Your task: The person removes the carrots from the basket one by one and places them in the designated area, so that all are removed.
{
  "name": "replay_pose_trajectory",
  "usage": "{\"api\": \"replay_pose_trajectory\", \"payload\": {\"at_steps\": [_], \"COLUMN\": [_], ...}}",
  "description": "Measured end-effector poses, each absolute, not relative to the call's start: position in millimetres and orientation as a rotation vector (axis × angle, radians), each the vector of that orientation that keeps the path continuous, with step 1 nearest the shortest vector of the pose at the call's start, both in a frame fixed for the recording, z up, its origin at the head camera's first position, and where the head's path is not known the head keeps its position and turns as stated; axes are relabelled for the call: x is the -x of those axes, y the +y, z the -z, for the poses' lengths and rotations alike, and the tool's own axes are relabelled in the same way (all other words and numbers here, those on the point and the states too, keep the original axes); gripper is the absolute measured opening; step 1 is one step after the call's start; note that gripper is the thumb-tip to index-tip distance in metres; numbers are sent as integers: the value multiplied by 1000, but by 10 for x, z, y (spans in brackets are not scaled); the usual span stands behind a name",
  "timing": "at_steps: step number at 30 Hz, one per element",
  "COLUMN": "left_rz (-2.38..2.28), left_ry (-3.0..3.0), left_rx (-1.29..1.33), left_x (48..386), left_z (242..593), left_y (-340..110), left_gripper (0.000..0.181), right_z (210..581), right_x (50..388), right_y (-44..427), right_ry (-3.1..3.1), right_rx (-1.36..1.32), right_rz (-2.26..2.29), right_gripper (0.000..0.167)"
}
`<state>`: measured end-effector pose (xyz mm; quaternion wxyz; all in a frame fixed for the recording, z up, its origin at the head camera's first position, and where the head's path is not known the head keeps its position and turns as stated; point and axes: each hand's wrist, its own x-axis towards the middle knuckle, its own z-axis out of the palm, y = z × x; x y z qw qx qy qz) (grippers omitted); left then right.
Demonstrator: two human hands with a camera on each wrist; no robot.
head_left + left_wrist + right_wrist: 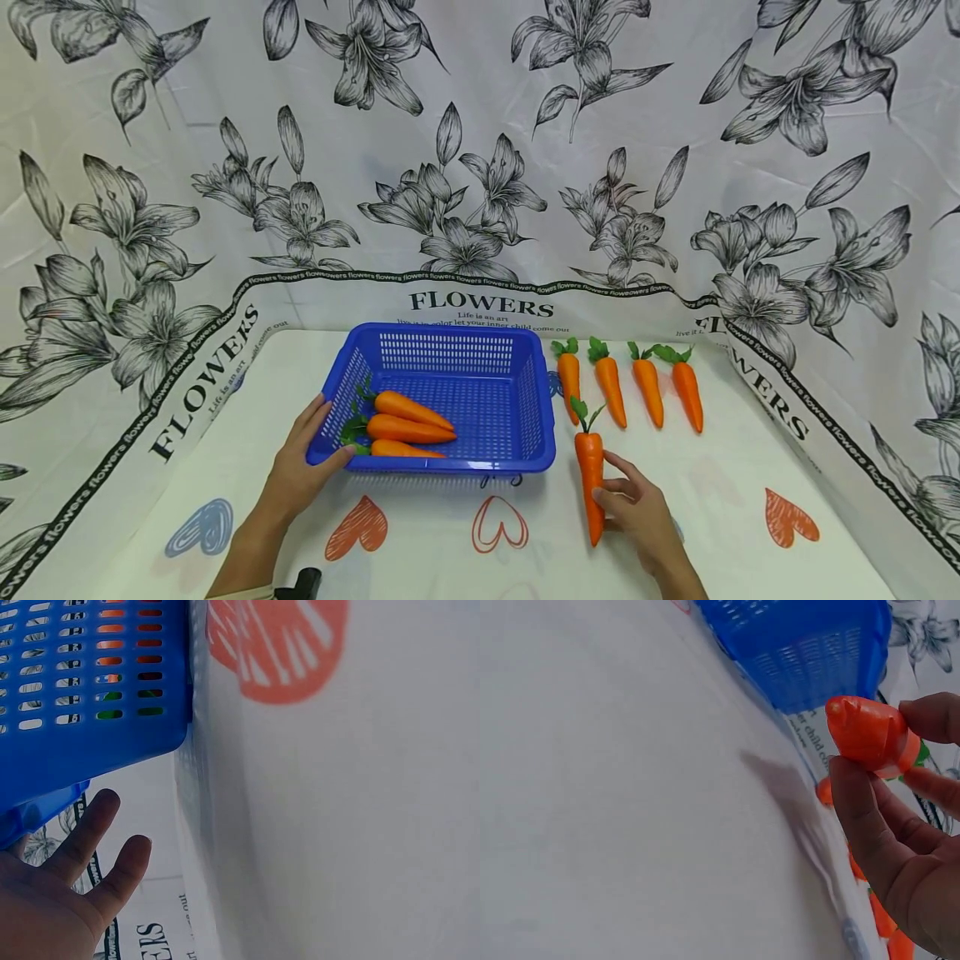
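Observation:
A blue plastic basket (450, 462) with slotted walls stands on the table, with three orange carrots (408, 429) lying at its left side. At its front left corner my left hand (300, 462) holds the rim, the thumb over the edge. Other fingers spread outside the basket in the left wrist view. To the right of the basket, my right hand (633, 508) grips a carrot (590, 475) between thumb and fingers, its green top pointing away from me. In the right wrist view this carrot (866, 735) is held above the tabletop, tip toward the camera.
Several more carrots (647, 392) lie in a row on the table right of the basket, leafy ends to the back. A white cloth (420, 533) printed with hearts covers the table. Behind hangs a flower-printed curtain (480, 208). A small black object (303, 583) shows by the left wrist.

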<state>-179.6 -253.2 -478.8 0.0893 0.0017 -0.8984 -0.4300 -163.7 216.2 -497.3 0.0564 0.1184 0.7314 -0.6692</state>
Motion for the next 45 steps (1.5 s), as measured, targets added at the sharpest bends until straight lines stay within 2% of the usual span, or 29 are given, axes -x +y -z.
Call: {"api": "replay_pose_trajectory", "payload": {"at_steps": [11, 32, 45], "left_rz": [1285, 1300, 1294], "left_ry": [-2675, -2675, -2667], "left_rx": [-18, -29, -2], "left_x": [1789, 1796, 1805], "left_z": [4787, 4790, 4810], "left_y": [-2528, -2530, -2539], "left_gripper": [86, 86, 84], "right_z": [5115, 5096, 5036], "right_x": [1638, 1674, 1629], "right_y": [2134, 2056, 2050], "right_ry": [2279, 2584, 2605], "right_rx": [-354, -379, -416], "right_rz": [1902, 1431, 1384], "right_gripper": [63, 71, 64]}}
